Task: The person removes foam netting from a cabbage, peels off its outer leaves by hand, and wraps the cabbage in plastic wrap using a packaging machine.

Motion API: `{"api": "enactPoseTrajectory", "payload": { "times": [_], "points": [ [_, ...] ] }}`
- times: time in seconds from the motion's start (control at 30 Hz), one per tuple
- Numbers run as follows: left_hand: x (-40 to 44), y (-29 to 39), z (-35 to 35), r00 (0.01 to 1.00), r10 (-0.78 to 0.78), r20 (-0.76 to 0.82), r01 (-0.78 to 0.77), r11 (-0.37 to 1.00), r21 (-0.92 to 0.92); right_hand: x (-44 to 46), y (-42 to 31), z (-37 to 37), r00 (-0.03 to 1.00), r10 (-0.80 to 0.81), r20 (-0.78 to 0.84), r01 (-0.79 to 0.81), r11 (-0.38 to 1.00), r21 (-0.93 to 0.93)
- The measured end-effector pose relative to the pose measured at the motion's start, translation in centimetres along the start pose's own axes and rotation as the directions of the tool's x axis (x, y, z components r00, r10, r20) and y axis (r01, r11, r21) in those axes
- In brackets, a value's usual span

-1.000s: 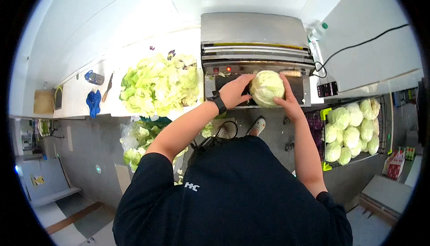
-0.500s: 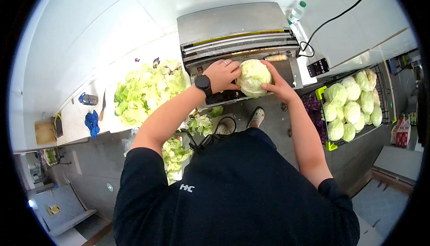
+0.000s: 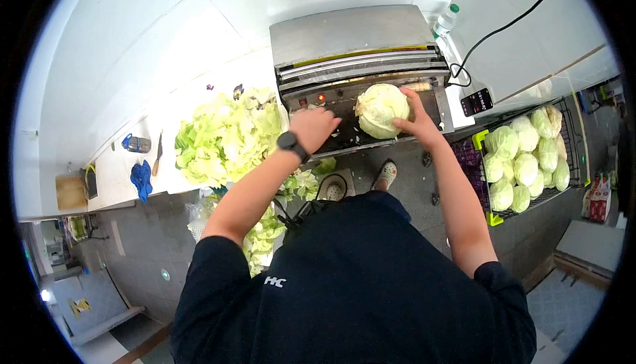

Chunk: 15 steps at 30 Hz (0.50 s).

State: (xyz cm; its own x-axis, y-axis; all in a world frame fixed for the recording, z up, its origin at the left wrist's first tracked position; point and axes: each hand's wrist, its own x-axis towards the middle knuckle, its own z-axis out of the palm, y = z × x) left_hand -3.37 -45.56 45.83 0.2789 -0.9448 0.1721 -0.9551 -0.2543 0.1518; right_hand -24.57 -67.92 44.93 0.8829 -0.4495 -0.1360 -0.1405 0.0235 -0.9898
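A pale green cabbage (image 3: 383, 111) rests at the front of the steel film-wrapping machine (image 3: 351, 29). My right hand (image 3: 419, 124) grips its right side, thumb in front and fingers behind. To the left of the cabbage and apart from it, my left hand (image 3: 315, 127) is over the machine's dark front surface. Its fingers are bent and blurred, so whether they hold anything is unclear. Small pale scraps lie on that surface. Behind the cabbage, a wooden handle (image 3: 417, 87) lies partly hidden.
Loose cabbage leaves (image 3: 228, 135) are heaped on the left counter, with a knife (image 3: 158, 155), blue cloth (image 3: 141, 180) and metal cup (image 3: 136, 143) beyond. A crate (image 3: 497, 219) of cabbages stands right. A phone (image 3: 476, 102), bottle (image 3: 446, 19) and black cable (image 3: 507, 23) are near the machine.
My left hand has come off the cabbage and moved left and slightly down, uncovering a lit red switch. The cabbage stays in my right hand, and the view has shifted slightly.
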Motion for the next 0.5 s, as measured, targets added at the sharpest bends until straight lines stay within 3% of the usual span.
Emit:
{"api": "enactPoseTrajectory", "payload": {
  "times": [0.07,0.1,0.13,0.17,0.2,0.27,0.33,0.37,0.43,0.47,0.5],
  "points": [
    [-4.5,-0.7,-2.9,0.976,-0.198,0.090,0.205,0.975,-0.086,0.1,1.3,0.3,0.999,-0.053,-0.012,0.053,0.998,-0.021],
    [-7.2,-1.4,-5.0,0.917,-0.299,0.264,0.295,0.954,0.056,0.0,1.7,0.7,0.996,-0.069,-0.059,0.068,0.998,-0.012],
    [-11.6,-3.7,-4.2,0.893,-0.334,0.301,0.298,0.941,0.160,0.2,1.8,1.0,0.991,-0.086,-0.107,0.086,0.996,-0.003],
    [-14.1,-3.9,-6.2,0.724,-0.473,0.502,0.331,0.877,0.348,0.4,1.8,1.3,0.991,-0.084,-0.106,0.085,0.996,-0.002],
    [-17.3,-4.9,-6.7,0.552,-0.614,0.564,0.461,0.789,0.407,0.6,1.7,1.6,0.986,-0.100,-0.130,0.098,0.995,-0.020],
    [-21.3,-4.3,-8.7,0.457,-0.741,0.491,0.556,0.669,0.493,0.6,1.4,2.3,0.983,-0.111,-0.143,0.106,0.994,-0.040],
    [-24.4,-4.8,-8.1,0.563,-0.703,0.434,0.489,0.707,0.510,0.6,0.6,3.3,0.970,-0.156,-0.188,0.068,0.912,-0.404],
    [-24.1,-3.8,-8.7,0.698,-0.643,0.315,0.527,0.759,0.381,0.4,-0.2,4.0,0.972,-0.158,-0.173,0.076,0.910,-0.407],
    [-19.9,-2.1,-9.4,0.731,-0.581,0.358,0.578,0.806,0.127,-0.2,-2.3,5.3,0.972,-0.180,-0.148,0.073,0.837,-0.542],
    [-17.7,-1.0,-9.1,0.720,-0.613,0.325,0.620,0.779,0.096,-0.1,-2.8,5.6,0.974,-0.182,-0.133,0.081,0.835,-0.544],
    [-15.6,0.0,-8.6,0.807,-0.555,0.203,0.560,0.828,0.037,-0.1,-3.3,5.7,0.979,-0.190,-0.070,0.108,0.784,-0.611]
  ]
}}
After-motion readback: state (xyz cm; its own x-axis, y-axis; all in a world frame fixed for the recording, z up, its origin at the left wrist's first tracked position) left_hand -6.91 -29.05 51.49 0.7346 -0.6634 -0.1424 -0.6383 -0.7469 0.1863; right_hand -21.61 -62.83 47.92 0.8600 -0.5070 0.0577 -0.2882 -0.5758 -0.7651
